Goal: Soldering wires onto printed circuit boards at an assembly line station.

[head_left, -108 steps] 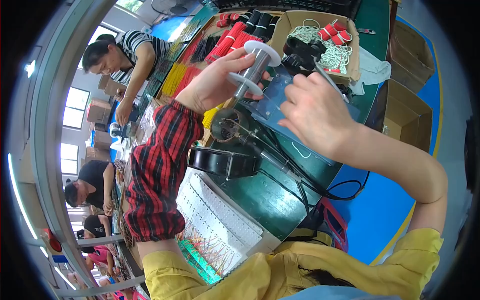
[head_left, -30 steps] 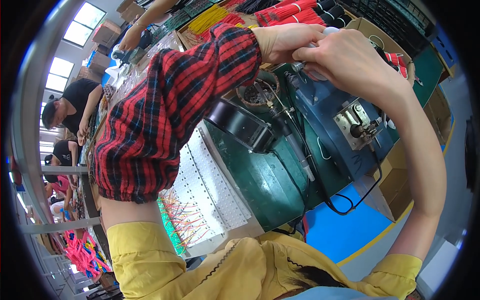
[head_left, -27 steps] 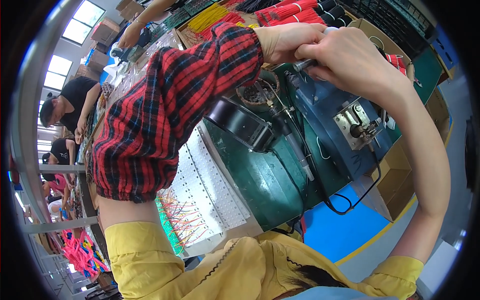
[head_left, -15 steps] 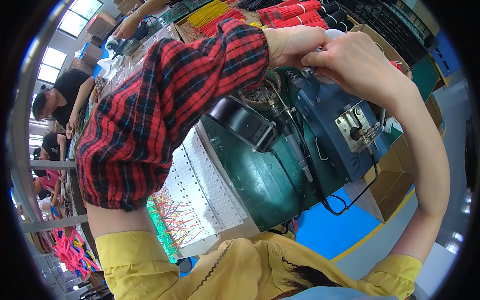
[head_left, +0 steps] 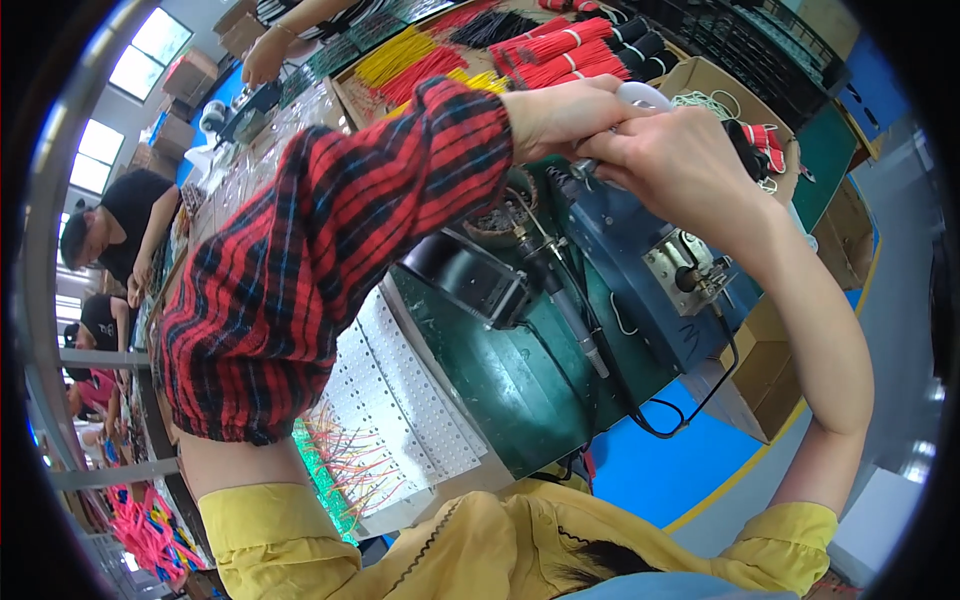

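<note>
My left hand (head_left: 567,118), its forearm in a red and black plaid sleeve (head_left: 330,220), reaches over the far end of a blue metal machine (head_left: 625,240). My right hand (head_left: 682,165) meets it there, bent fingers against the left fingertips. Both hands are closed. Between and behind them shows the edge of a white round disc (head_left: 645,95), perhaps a spool rim. Whatever the fingers pinch is hidden behind my right hand. A small metal fitting with a black knob (head_left: 688,278) sits on the machine's near side, a black cable running from it.
Left of the machine are a soldering iron (head_left: 575,320) in a stand, a dark pot (head_left: 492,228) and a black box-shaped device (head_left: 465,275). A perforated white sheet (head_left: 405,390) bears thin wires. Wire bundles (head_left: 560,50) and a carton (head_left: 700,75) stand at the back. Co-workers (head_left: 125,225) sit left.
Both hands stay together at the machine's far end, shifted slightly left and down in the picture. The whole view has shifted, showing more of the carton with cords behind my right hand.
</note>
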{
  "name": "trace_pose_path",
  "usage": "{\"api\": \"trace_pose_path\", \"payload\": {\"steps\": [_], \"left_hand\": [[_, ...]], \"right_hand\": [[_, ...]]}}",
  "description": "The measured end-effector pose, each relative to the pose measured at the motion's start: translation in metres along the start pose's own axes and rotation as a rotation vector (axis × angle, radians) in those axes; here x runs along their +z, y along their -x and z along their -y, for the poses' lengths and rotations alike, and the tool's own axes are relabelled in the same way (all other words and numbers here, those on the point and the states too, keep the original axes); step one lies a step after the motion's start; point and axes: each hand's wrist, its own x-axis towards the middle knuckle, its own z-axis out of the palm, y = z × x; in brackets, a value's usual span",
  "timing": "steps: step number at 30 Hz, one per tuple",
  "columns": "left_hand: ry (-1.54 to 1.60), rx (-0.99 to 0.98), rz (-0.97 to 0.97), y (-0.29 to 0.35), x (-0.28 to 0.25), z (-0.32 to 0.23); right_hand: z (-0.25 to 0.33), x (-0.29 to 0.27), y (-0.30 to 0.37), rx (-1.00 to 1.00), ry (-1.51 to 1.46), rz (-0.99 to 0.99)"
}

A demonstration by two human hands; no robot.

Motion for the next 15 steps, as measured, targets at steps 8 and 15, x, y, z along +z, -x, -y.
{"api": "trace_pose_path", "payload": {"steps": [8,15], "left_hand": [[-0.073,0.04,-0.078,0.006,0.003,0.009],[-0.06,-0.036,-0.024,0.011,0.012,-0.004]], "right_hand": [[0.0,0.007,0.005,-0.096,0.048,-0.064],[0.012,-0.001,0.01,-0.027,0.107,-0.058]]}}
